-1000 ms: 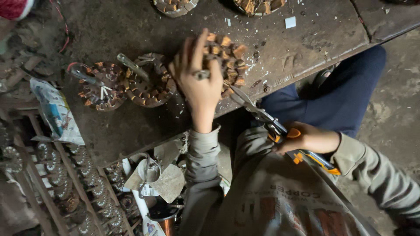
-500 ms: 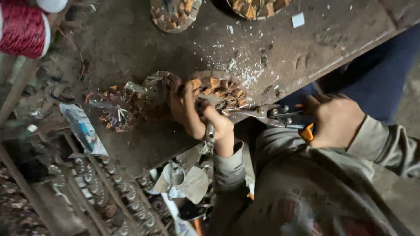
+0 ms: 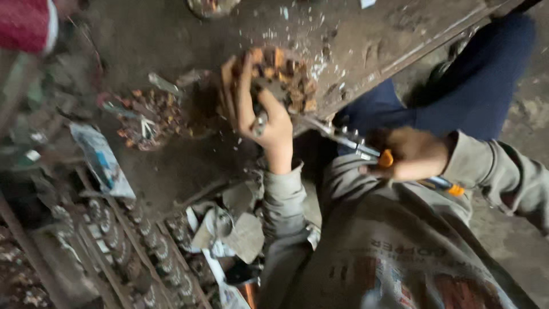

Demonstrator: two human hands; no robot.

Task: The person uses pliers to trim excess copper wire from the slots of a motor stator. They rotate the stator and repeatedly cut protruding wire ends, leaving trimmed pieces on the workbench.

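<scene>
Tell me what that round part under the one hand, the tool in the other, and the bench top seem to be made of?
The round part, gripped by the left hand, looks like dark metal with coppery-orange windings and tan inserts. The pliers in the right hand look like bare grey steel with orange and blue, probably plastic, grips. The bench top seems dull, scratched metal, though grime leaves that open.

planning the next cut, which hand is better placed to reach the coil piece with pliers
Right hand: it holds the orange-handled pliers, tips aimed at the round coil piece, which the left hand steadies in its grip.
</scene>
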